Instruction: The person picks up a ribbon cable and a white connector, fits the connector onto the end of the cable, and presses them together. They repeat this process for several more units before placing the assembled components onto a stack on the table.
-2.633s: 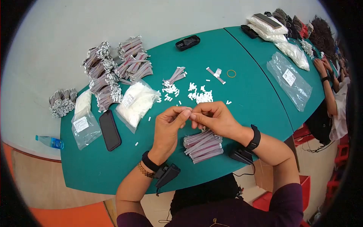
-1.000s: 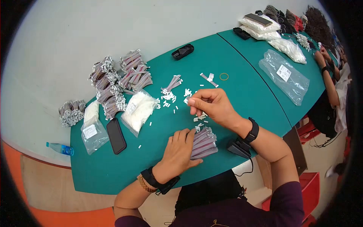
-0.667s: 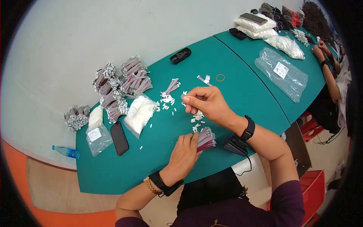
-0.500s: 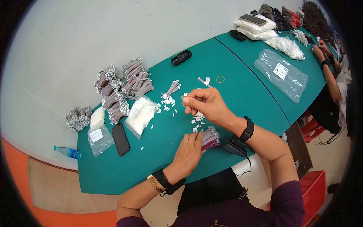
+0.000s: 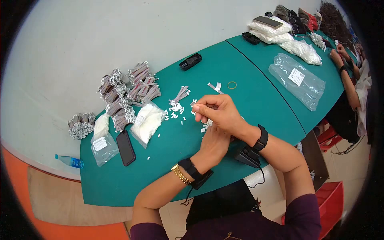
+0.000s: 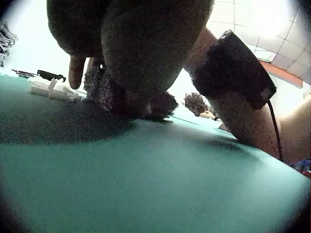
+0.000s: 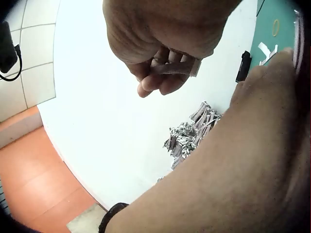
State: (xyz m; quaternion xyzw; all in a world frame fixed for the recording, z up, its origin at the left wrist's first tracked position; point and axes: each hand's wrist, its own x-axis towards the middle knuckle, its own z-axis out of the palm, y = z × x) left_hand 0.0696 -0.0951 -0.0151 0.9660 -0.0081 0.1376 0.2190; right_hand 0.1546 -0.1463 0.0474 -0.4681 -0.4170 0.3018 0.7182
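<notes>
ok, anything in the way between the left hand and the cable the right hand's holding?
Nothing visible. The left hand sits just below the right hand, which pinches the ribbon cable. The right wrist view shows only open air between them.

Assembly workshop: long green worktable (image 5: 256,96), heaped ribbon-cable bundles (image 5: 128,94), bagged white connectors (image 5: 147,122), second worker (image 5: 352,84) alongside.

Bag labels (image 5: 296,74) too small to read; no legible txt.

Green table (image 5: 248,96), pale wall (image 5: 92,36), orange floor (image 5: 60,224)
</notes>
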